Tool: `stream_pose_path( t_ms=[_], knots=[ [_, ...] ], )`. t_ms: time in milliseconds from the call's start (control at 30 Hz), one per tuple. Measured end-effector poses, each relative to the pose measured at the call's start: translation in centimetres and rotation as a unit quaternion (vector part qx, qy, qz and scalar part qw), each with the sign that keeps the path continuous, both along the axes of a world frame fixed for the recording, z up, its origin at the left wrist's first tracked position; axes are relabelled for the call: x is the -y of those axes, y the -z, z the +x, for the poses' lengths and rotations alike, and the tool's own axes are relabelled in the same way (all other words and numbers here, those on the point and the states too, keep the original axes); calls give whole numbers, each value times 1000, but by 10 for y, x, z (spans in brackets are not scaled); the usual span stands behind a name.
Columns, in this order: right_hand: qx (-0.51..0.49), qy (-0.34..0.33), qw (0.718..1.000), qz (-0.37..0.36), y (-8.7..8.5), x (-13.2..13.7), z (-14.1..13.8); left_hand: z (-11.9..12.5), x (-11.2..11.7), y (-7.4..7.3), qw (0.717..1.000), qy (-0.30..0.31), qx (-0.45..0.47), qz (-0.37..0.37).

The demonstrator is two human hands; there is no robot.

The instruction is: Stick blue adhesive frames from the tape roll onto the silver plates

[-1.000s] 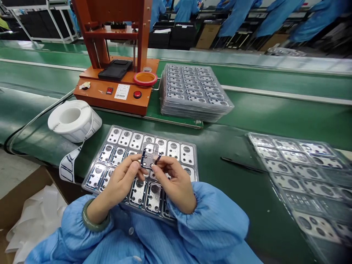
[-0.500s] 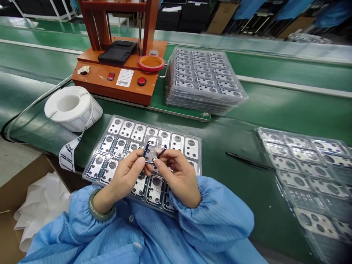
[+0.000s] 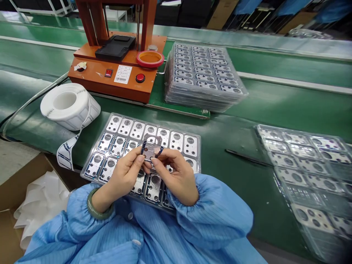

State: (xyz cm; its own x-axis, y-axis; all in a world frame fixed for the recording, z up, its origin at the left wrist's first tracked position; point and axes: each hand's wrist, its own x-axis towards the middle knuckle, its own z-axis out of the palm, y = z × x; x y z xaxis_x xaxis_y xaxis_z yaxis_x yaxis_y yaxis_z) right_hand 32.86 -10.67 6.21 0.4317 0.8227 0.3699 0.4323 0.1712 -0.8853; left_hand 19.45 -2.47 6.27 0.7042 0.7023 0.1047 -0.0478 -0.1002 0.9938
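My left hand (image 3: pixel 128 169) pinches the left edge of a small silvery metal plate (image 3: pixel 150 151) with round holes. Dark blue edging, like a thin adhesive gasket (image 3: pixel 143 147), lines its sides. At the opposite edge, my right hand (image 3: pixel 176 175) has thumb and fingers closed on the plate and its dark edging; the fingertips partly cover it. Below both hands lies a clear plastic tray (image 3: pixel 199 156) of similar plates in rows. Several plates in the nearer rows carry blue edging, while those in the far row look plain.
A white label roll (image 3: pixel 64 106) trails a strip beside the tray. Behind stand an orange press (image 3: pixel 110 80), with a red tape ring (image 3: pixel 150 64) on it, and a stack of filled trays (image 3: pixel 205 99). Right are dark tweezers (image 3: pixel 247 157) and another tray (image 3: pixel 283 198). A box (image 3: pixel 16 183) holds white waste.
The dark strip at the plate's right side, raised between my right fingers before, now lies closer along the plate. The plate has tilted slightly. The whole view has shifted a little.
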Motion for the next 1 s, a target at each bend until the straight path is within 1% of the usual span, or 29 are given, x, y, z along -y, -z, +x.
stream_pose_path(
  t_ms=[133, 233, 333, 433, 567, 667, 767, 867, 1000],
  knots=[
    [15, -9, 1000, 4, 0, 1, 0, -5, 1, -2, 1000, -4, -11, 12],
    [18, -20, 1000, 7, -1, 1, -1, -7, 1, -2, 997, -26, -25, 74],
    [13, -29, 999, 20, -3, 1, -1, -6, 3, -2, 988, -73, -40, 132],
    [17, -38, 999, 24, -3, 0, 0, -3, 5, -2, 982, -105, -54, 148],
    [24, -43, 999, 20, -1, 0, 0, -1, 6, -3, 979, -100, -60, 170],
    [25, -44, 998, 21, -2, 1, 0, -1, 3, -4, 972, -103, -66, 200],
    [33, -57, 998, 15, -4, 1, 0, 0, 1, -5, 964, -134, -45, 227],
    [43, -78, 996, 14, -3, 1, 0, 2, 1, -5, 957, -172, -33, 231],
    [47, -96, 994, 26, 0, -1, 1, 3, 3, -4, 952, -187, -34, 240]
  ],
)
